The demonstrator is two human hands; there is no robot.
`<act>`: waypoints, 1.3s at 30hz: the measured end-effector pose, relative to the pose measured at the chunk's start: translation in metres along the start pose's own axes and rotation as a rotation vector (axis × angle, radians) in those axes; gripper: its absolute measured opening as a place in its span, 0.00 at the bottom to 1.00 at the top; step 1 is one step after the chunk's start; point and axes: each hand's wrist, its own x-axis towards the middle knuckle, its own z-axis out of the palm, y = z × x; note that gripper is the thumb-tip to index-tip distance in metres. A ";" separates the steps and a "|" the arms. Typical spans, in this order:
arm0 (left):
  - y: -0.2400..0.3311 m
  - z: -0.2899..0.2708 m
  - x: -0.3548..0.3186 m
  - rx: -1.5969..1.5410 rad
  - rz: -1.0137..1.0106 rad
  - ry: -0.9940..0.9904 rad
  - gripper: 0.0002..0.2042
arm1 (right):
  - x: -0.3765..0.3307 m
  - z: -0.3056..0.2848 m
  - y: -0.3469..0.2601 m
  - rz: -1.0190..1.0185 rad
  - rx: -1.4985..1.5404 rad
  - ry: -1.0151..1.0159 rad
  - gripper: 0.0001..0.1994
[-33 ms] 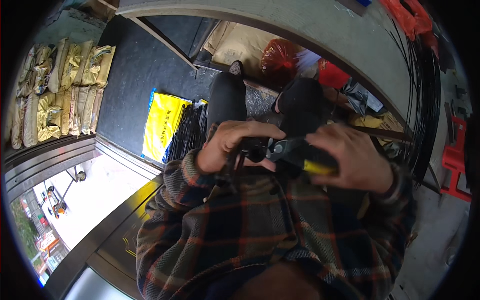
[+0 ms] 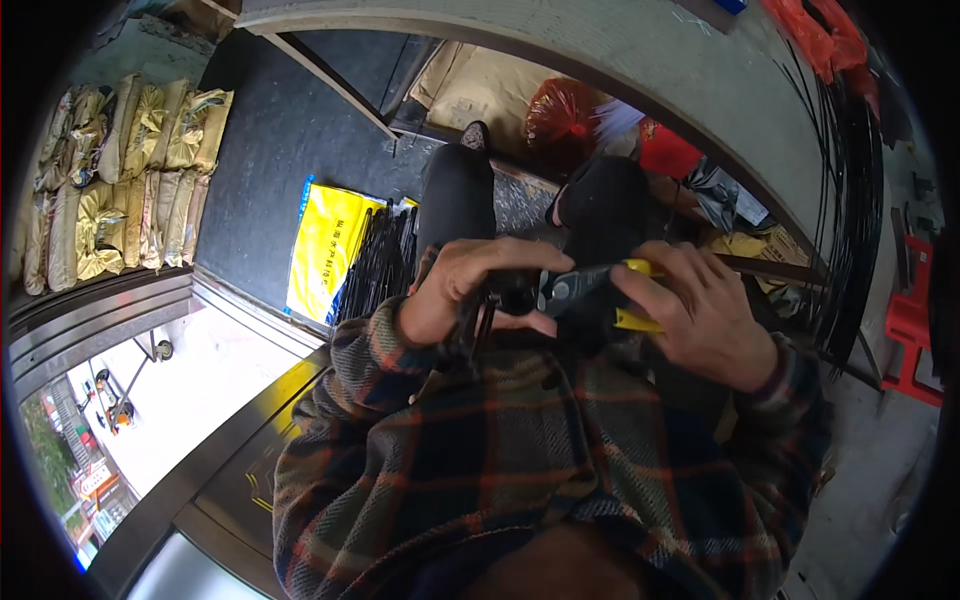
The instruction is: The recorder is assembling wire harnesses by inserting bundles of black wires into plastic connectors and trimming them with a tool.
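Note:
My right hand (image 2: 705, 315) is closed round the handles of a pair of pliers with yellow-and-dark grips and a grey metal head (image 2: 562, 291). The pliers lie level in front of my body, their head pointing left. Facing them, my left hand (image 2: 450, 285) curls its thumb and fingers round a dark bundle of thin black strips (image 2: 480, 325). A rounded black end (image 2: 517, 300) of it sits right beside the pliers' head. Whether the jaws grip it I cannot tell.
By my left leg, more black strips (image 2: 376, 265) lie on a yellow plastic bag (image 2: 325, 250). Stacked brown packets (image 2: 135, 210) stand far left. A grey tabletop (image 2: 600, 50) spans the front, with long black strips (image 2: 855, 220) hanging at its right. A red stool (image 2: 910, 325) stands far right.
My right hand, blurred before, now shows sharply and has shifted slightly. Yellow handle parts now show above and below its fingertips. My left hand has barely moved.

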 end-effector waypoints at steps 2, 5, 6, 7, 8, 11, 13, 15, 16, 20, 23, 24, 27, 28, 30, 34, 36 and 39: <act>0.004 0.001 -0.001 -0.006 -0.058 0.033 0.23 | -0.003 0.011 0.002 0.055 -0.065 0.184 0.26; 0.003 -0.001 0.006 -0.215 -0.078 -0.098 0.23 | -0.004 -0.005 0.024 0.258 0.719 -0.381 0.23; 0.002 -0.001 0.007 -0.382 -0.125 -0.164 0.24 | -0.005 -0.007 0.032 0.319 1.122 -0.682 0.23; -0.001 -0.001 0.007 -0.379 -0.125 -0.164 0.24 | -0.006 -0.004 0.034 0.342 1.147 -0.557 0.23; -0.001 -0.001 0.007 -0.197 -0.048 -0.095 0.24 | -0.005 -0.005 0.032 0.340 1.146 -0.556 0.23; 0.000 0.006 0.005 0.009 -0.023 0.043 0.24 | 0.000 -0.007 0.016 -0.017 0.012 0.011 0.20; 0.001 0.009 0.004 0.030 -0.073 0.110 0.24 | 0.002 0.012 0.019 0.014 -0.108 0.087 0.20; -0.001 0.010 0.004 0.059 -0.109 0.180 0.24 | 0.008 0.019 0.019 0.075 -0.261 0.165 0.20; -0.003 0.010 0.002 0.060 -0.107 0.182 0.24 | 0.012 0.016 0.018 0.073 -0.263 0.165 0.20; -0.004 0.009 -0.003 -0.017 -0.145 0.280 0.24 | 0.020 0.012 0.021 0.041 -0.259 0.116 0.19; 0.000 0.009 -0.003 -0.041 -0.177 0.347 0.22 | 0.023 0.025 0.023 0.070 -0.184 0.180 0.18; 0.000 0.009 -0.003 -0.010 -0.152 0.372 0.21 | 0.025 0.031 0.025 0.081 -0.147 0.237 0.17; -0.005 0.010 -0.007 0.002 -0.163 0.409 0.20 | 0.036 0.057 0.029 0.028 -0.140 0.400 0.16; -0.007 0.009 -0.009 -0.003 -0.183 0.421 0.21 | 0.038 0.068 0.030 0.031 -0.101 0.460 0.14; -0.013 0.008 -0.014 -0.018 -0.218 0.422 0.27 | 0.042 0.095 0.037 0.021 -0.053 0.515 0.13; -0.012 0.006 -0.006 -0.371 -0.235 0.463 0.40 | 0.052 0.135 0.029 0.143 0.899 0.710 0.15; -0.019 -0.004 -0.008 -0.258 -0.086 0.317 0.40 | 0.058 0.124 0.023 0.237 1.178 0.698 0.18; -0.014 -0.006 -0.010 0.033 -0.156 0.390 0.32 | 0.086 0.089 0.015 0.080 1.124 0.726 0.19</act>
